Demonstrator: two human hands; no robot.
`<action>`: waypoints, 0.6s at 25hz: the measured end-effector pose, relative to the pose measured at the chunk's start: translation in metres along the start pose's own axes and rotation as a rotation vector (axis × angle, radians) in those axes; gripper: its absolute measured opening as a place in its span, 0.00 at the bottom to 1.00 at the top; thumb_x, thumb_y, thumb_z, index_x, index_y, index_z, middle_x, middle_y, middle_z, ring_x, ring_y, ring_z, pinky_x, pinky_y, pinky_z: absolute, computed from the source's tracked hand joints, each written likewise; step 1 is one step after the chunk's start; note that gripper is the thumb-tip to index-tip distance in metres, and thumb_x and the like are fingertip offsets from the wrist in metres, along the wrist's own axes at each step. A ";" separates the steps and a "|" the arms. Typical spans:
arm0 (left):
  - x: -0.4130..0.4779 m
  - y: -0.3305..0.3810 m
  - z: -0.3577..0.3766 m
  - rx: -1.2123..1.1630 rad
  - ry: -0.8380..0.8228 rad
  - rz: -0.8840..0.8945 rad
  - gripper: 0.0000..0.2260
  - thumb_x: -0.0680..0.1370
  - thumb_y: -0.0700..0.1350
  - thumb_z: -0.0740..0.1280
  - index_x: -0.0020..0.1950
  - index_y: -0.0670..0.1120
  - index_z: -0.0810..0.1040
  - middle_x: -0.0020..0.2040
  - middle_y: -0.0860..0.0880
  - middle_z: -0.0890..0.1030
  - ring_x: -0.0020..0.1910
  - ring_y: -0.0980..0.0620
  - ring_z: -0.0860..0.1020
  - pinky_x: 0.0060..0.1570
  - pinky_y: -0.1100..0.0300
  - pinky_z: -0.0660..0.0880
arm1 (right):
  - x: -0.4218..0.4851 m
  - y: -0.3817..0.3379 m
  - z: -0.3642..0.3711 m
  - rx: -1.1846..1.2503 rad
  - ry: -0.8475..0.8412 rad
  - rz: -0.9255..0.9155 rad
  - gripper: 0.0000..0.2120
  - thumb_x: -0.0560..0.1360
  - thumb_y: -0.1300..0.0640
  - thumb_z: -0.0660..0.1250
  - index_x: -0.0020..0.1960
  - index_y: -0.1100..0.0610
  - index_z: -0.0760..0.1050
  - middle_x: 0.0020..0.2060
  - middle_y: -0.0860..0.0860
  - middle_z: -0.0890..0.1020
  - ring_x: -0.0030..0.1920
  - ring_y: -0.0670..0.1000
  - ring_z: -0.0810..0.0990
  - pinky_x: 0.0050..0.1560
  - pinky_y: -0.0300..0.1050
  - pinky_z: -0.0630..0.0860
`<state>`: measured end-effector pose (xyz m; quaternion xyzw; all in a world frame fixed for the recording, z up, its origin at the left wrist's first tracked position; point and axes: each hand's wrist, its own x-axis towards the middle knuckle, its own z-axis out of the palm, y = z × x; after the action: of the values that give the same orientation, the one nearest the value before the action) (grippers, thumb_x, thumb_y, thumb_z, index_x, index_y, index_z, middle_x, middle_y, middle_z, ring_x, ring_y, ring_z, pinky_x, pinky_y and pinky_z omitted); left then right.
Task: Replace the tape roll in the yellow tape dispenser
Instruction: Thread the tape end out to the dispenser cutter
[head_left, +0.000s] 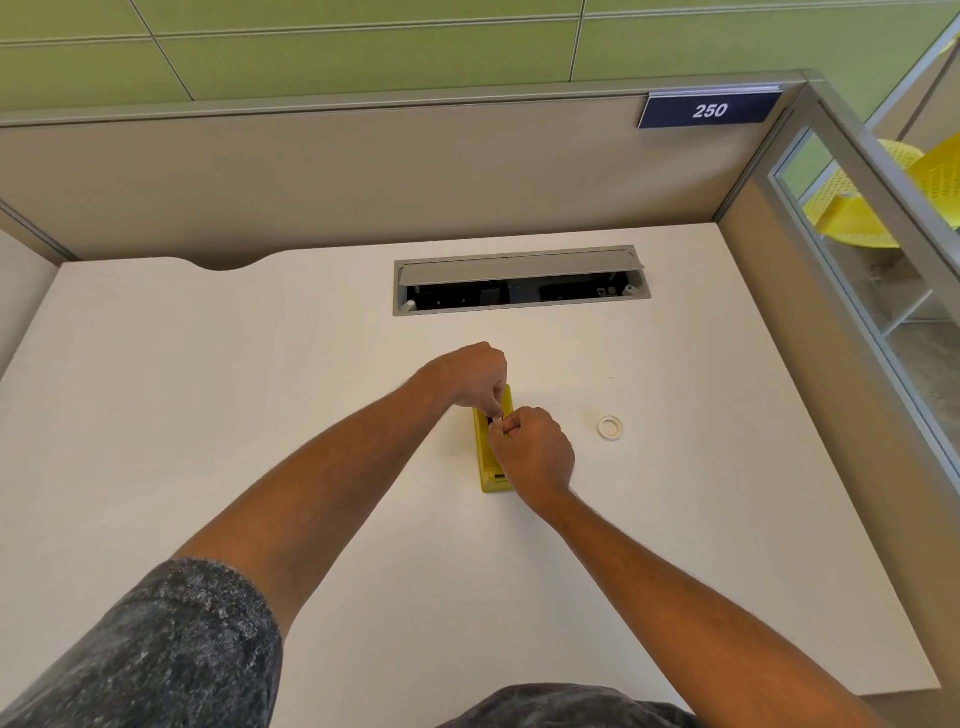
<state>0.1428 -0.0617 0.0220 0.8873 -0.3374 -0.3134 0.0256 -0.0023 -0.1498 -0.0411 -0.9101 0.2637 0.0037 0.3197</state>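
Note:
The yellow tape dispenser (484, 457) lies lengthwise on the white desk (260, 415), mostly covered by my hands. My left hand (470, 375) reaches down over its far half, fingertips pinched at the dark slot in its middle. My right hand (537, 453) covers the near half and pinches at the same spot. A small white tape piece (497, 415) shows between the two sets of fingertips; it is too small to tell whether it is a roll or a tape end. A white tape ring (609, 427) lies flat on the desk, to the right of the dispenser.
An open grey cable hatch (519, 280) is set into the desk behind the dispenser. Beige partition walls (311, 182) close the desk at the back and right, with a "250" sign (709, 110). Yellow chairs (852, 218) stand beyond the glass on the right.

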 end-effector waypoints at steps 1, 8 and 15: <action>0.000 0.000 0.001 -0.003 0.005 -0.001 0.09 0.77 0.50 0.79 0.47 0.44 0.91 0.41 0.48 0.87 0.38 0.54 0.80 0.37 0.62 0.71 | 0.000 0.000 0.000 0.003 0.001 0.001 0.13 0.79 0.40 0.68 0.42 0.48 0.79 0.42 0.45 0.81 0.40 0.51 0.82 0.42 0.50 0.82; -0.001 -0.004 0.005 -0.030 0.022 -0.015 0.08 0.77 0.46 0.78 0.42 0.43 0.88 0.43 0.45 0.89 0.37 0.52 0.80 0.34 0.62 0.71 | 0.001 -0.001 0.000 0.003 -0.014 0.023 0.15 0.79 0.38 0.68 0.43 0.48 0.80 0.42 0.45 0.83 0.39 0.51 0.83 0.42 0.50 0.83; 0.002 -0.004 0.004 -0.028 0.002 -0.009 0.12 0.76 0.52 0.80 0.45 0.44 0.90 0.41 0.49 0.88 0.36 0.54 0.79 0.36 0.61 0.73 | 0.002 0.000 0.000 0.002 -0.026 0.032 0.13 0.78 0.39 0.69 0.42 0.48 0.79 0.42 0.45 0.82 0.39 0.50 0.83 0.41 0.49 0.82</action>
<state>0.1444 -0.0591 0.0163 0.8886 -0.3291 -0.3173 0.0369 -0.0003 -0.1502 -0.0416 -0.9052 0.2742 0.0205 0.3242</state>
